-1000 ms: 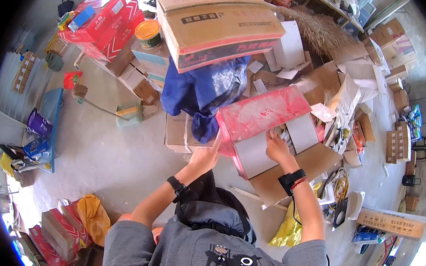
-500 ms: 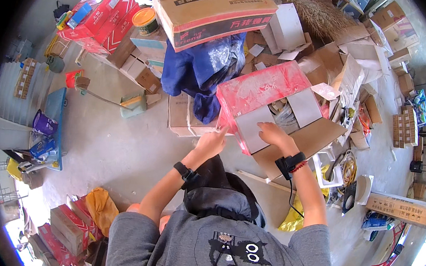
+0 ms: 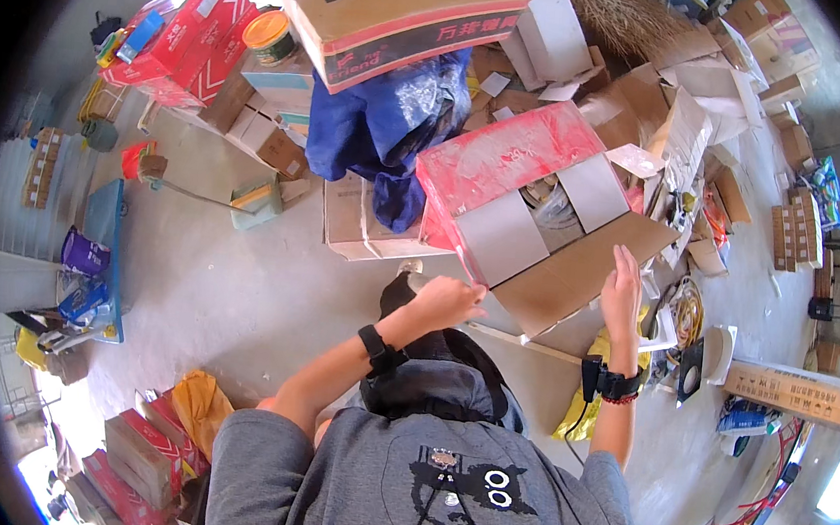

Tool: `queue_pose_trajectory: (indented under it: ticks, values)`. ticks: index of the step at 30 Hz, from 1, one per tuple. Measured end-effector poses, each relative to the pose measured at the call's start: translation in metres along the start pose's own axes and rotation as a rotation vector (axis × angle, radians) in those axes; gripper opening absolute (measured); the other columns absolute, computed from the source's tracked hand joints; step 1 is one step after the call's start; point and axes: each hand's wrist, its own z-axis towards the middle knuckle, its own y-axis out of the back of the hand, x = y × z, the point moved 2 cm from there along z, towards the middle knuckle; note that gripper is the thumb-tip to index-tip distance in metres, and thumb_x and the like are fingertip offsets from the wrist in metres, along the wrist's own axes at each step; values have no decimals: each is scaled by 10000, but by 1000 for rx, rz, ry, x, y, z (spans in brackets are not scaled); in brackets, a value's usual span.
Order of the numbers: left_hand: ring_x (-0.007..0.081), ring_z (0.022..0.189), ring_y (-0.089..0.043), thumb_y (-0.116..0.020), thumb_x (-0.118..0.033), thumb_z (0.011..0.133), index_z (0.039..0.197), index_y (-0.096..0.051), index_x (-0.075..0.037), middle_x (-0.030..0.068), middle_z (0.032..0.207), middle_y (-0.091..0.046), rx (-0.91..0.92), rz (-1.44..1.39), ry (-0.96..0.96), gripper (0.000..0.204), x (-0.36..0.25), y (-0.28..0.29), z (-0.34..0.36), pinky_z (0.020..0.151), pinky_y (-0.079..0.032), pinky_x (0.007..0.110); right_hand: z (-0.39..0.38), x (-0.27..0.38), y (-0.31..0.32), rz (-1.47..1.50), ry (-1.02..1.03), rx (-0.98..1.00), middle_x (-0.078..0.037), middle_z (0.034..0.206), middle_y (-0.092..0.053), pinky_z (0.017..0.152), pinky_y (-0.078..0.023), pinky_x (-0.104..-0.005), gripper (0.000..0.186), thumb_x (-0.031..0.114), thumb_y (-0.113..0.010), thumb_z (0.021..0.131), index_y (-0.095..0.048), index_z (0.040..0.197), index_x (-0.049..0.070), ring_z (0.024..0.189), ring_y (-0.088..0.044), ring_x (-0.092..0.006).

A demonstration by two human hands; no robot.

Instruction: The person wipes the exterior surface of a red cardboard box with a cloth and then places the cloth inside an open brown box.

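Note:
A cardboard box with a red outer side (image 3: 507, 161) lies open in front of me, its grey inner flaps (image 3: 501, 237) spread apart. Something pale and coiled (image 3: 554, 209) shows inside. My left hand (image 3: 447, 299) is curled around the box's near left corner edge. My right hand (image 3: 624, 283) lies flat with fingers stretched on the brown outer flap (image 3: 562, 279), holding nothing. Both wrists wear dark bands.
A blue plastic sheet (image 3: 382, 112) hangs under a large carton (image 3: 410, 15) behind the box. A small carton (image 3: 364, 224) stands to the left. Red boxes (image 3: 186, 42) are at far left, a yellow coiled cable (image 3: 687, 313) and a long box (image 3: 790, 390) at right.
The box's flaps have been spread open. My right hand moved right from the inner flaps onto the brown outer flap, and my left hand dropped to the near left corner.

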Motion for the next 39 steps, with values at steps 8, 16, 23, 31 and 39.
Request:
queue_pose_trajectory:
  ticks: [8, 16, 23, 31, 39]
  values:
    - [329, 535, -578, -548, -514, 809, 779, -512, -70, 123, 557, -558, 107, 89, -184, 446, -49, -12, 27, 489, -451, 420, -42, -21, -9, -11, -166, 10, -149, 1307, -466, 1019, -325, -396, 514, -79, -465, 721, -486, 1230, -5, 1218, -421, -308]
    - [341, 528, -578, -534, -523, 816, 765, -513, -66, 120, 539, -551, 98, 111, -248, 461, -55, -19, 38, 482, -453, 419, -46, -19, -22, 109, -155, -119, -196, 1320, -445, 1030, -327, -400, 579, -129, -400, 702, -448, 1266, -9, 1233, -414, -332]
    - [333, 554, -586, -555, -515, 810, 772, -539, -80, 117, 561, -567, 142, 59, -231, 438, -57, -15, 40, 514, -457, 424, -45, -13, -24, 207, -76, -170, -193, 1335, -431, 1047, -311, -391, 650, -158, -365, 692, -392, 1319, 13, 1260, -387, -331]
    - [332, 578, -587, -625, -438, 791, 759, -563, -101, 109, 602, -589, 58, -108, -117, 344, -54, -11, 43, 530, -454, 420, -34, -6, -25, 77, -21, -144, -176, 1352, -416, 1048, -300, -410, 663, -134, -414, 693, -374, 1336, 25, 1254, -387, -329]
    - [318, 599, -592, -654, -435, 770, 730, -571, -83, 111, 620, -593, 72, -221, 57, 364, -44, 2, 43, 538, -454, 408, -20, 10, -30, 25, 8, -142, -172, 1364, -402, 1054, -288, -420, 643, -110, -443, 707, -365, 1334, 5, 1267, -371, -322]
